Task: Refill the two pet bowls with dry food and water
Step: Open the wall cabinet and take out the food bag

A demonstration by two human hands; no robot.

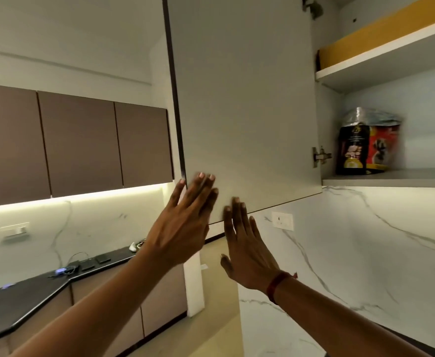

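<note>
**Up and to the right: the food bag sits past the open door**

Clearly the coming move turns on one thing: the dry food bag (368, 145) lies to the right of both hands and somewhat above them, inside the open wall cabinet, with the swung-out cabinet door (244, 104) standing between the hands and the cabinet opening. The bag stands upright on the lower shelf (391, 177), its long axis vertical, its crumpled foil top uppermost, near the hinge side of the cabinet.

The left hand (185, 222) is flat against the door's lower corner, fingers spread; its grip is wide and holds nothing. The right hand (247, 246) is raised just below the door's bottom edge, likewise spread and empty; whether its fingertips touch the door I cannot tell.

Of the two, the right hand is nearer the bag and on the shelf side, so I judge it the natural one to reach round the door's lower edge and up. The pet bowls are not in view.
</note>
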